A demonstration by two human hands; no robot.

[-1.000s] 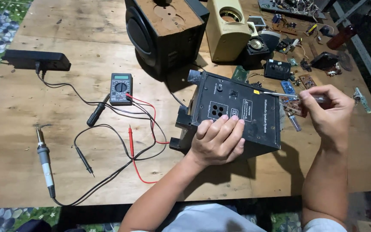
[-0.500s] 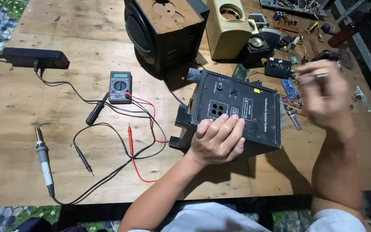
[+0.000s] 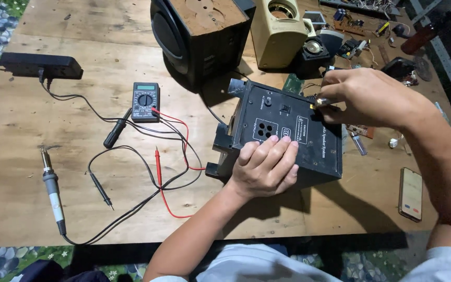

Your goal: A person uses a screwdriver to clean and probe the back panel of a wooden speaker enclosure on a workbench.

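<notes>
Nearest you, at lower centre of the frame, your left hand (image 3: 267, 167) lies palm down on the near edge of the black amplifier box (image 3: 288, 133), fingers curled loosely over its panel and gripping nothing else. The box sits at the middle of the wooden surface (image 3: 79, 209), tilted a little toward the right. At lower right a phone (image 3: 410, 193) lies flat on the surface, well apart from the box.

Your right hand (image 3: 364, 96) is over the box's upper right corner, fingers pinched narrow around a small metal-tipped plug (image 3: 320, 102) that touches the panel's edge (what it is attached to is hidden by your fingers).

To the left, a soldering iron (image 3: 52, 190) lies at the left edge, with a red probe (image 3: 157, 166) and a black probe (image 3: 100, 189) among loose leads. Beyond them stands the multimeter (image 3: 145, 102), and a black power strip (image 3: 40, 65) is at upper left.

Farthest, along the top, a large dark speaker cabinet (image 3: 199, 36) stands beside a cream speaker (image 3: 280, 34), with small circuit boards (image 3: 351, 47) at upper right.
</notes>
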